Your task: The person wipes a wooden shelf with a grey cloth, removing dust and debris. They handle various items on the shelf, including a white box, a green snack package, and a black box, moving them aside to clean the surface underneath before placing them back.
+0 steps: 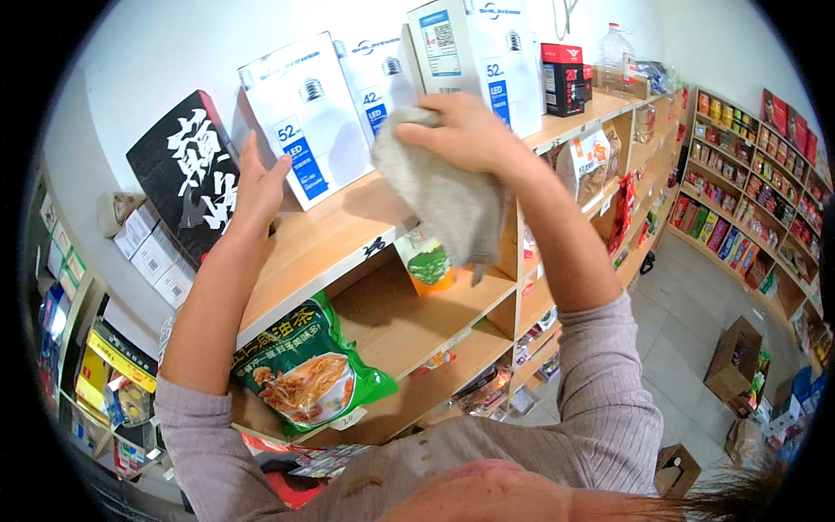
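My right hand (466, 130) grips a grey-beige cloth (443, 189), which hangs over the front edge of the wooden shelf top (339, 222). Behind the cloth stand white LED lamp boxes, one (375, 85) partly covered by it and a taller one (470, 59) to its right. My left hand (258, 186) is raised with thumb and fingers apart, against the left edge of a tilted white LED box (319, 124); how firmly it touches cannot be seen. Left of that hand leans a black box with large white characters (186, 163).
Below the top, a green food bag (306, 372) and an orange-and-green package (427, 261) sit in compartments. Farther right along the top are a black-and-red box (562, 81) and a clear plastic jug (615, 55). Stocked shelves (750, 176) line the far wall; open cartons (734, 359) lie on the floor.
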A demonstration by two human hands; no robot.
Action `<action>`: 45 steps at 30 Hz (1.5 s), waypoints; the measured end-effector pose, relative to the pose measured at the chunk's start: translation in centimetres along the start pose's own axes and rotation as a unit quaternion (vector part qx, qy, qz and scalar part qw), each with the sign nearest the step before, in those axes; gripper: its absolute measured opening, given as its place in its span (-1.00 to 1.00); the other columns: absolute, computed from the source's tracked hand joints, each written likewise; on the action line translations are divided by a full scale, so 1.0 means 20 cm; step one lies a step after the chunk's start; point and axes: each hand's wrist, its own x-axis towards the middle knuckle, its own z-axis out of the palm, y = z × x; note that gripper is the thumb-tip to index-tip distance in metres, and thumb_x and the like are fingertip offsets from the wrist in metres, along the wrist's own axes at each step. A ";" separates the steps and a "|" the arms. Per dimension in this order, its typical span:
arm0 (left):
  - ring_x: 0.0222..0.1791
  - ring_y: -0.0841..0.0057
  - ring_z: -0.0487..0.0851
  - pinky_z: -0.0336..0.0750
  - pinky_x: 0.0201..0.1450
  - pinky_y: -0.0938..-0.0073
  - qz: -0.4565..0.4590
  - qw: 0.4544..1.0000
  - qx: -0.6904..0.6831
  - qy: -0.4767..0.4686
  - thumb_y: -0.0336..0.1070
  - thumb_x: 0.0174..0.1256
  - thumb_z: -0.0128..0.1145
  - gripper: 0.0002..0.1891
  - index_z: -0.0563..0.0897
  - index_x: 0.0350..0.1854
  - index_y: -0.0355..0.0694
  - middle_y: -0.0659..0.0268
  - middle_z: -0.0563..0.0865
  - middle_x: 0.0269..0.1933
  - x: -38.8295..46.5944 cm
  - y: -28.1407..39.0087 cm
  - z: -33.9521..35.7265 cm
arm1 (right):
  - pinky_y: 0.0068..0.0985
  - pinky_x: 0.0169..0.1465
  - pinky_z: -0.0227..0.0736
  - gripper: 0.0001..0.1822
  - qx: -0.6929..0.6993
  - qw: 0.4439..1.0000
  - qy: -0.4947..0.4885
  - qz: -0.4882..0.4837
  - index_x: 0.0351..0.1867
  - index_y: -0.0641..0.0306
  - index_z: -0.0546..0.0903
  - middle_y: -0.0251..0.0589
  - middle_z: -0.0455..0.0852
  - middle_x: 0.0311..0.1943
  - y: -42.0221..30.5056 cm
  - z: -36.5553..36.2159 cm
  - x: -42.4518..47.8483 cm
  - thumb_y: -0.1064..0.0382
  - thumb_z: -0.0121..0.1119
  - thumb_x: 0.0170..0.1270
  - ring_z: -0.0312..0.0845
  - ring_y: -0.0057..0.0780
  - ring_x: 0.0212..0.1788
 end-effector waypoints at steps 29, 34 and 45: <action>0.27 0.17 0.55 0.07 0.48 -0.15 0.323 0.931 0.165 -0.033 -0.47 0.07 0.21 -0.71 0.75 -0.16 0.00 0.25 0.69 0.11 -1.42 0.15 -0.06 | -0.24 0.00 0.49 -0.64 -0.041 0.968 0.245 -0.015 -0.07 0.34 0.62 0.07 0.65 -0.15 0.30 0.13 -0.42 0.13 0.31 0.24 0.61 0.00 -0.10; 0.22 0.18 0.59 0.11 0.47 -0.13 0.255 0.957 0.108 -0.084 -0.47 0.11 0.17 -0.75 0.78 -0.22 0.00 0.25 0.71 0.07 -1.57 -0.02 0.02 | -0.23 0.02 0.50 -0.65 0.106 0.969 0.207 -0.088 0.00 0.30 0.55 0.03 0.59 -0.08 -0.24 0.45 -0.55 0.30 0.32 0.18 0.57 0.02 -0.04; -0.09 0.23 0.72 0.51 0.15 0.24 0.077 0.977 -0.148 -0.134 -0.55 0.07 0.15 -0.73 0.79 -0.23 -0.15 0.19 0.78 -0.14 -1.78 -0.14 0.10 | -0.25 -0.16 0.56 -0.65 0.355 0.910 -0.100 -0.189 0.00 0.23 0.56 -0.04 0.58 -0.11 -0.59 0.82 -0.77 0.23 0.31 0.19 0.61 -0.05 -0.15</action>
